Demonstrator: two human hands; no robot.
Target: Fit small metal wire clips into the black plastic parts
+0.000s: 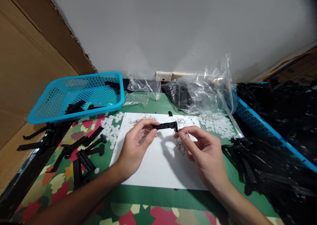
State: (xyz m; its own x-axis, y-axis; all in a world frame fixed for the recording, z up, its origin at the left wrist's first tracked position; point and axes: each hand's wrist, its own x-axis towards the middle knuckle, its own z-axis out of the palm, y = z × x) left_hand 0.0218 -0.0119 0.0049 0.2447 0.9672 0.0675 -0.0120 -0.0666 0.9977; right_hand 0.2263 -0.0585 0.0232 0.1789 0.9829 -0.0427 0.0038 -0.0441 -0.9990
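Observation:
My left hand pinches one end of a short black plastic bar above a white sheet. At the bar's right end my right hand has thumb and forefinger pressed together; whether something tiny is in the pinch I cannot make out. Small metal springs lie scattered on the sheet beneath the hands. White plastic washers are heaped left of the sheet, and more washers lie to its right.
A blue basket with a few black parts stands at the back left. Loose black parts lie on the left. Another blue basket and a big pile of black bars fill the right. Clear plastic bags sit by the wall.

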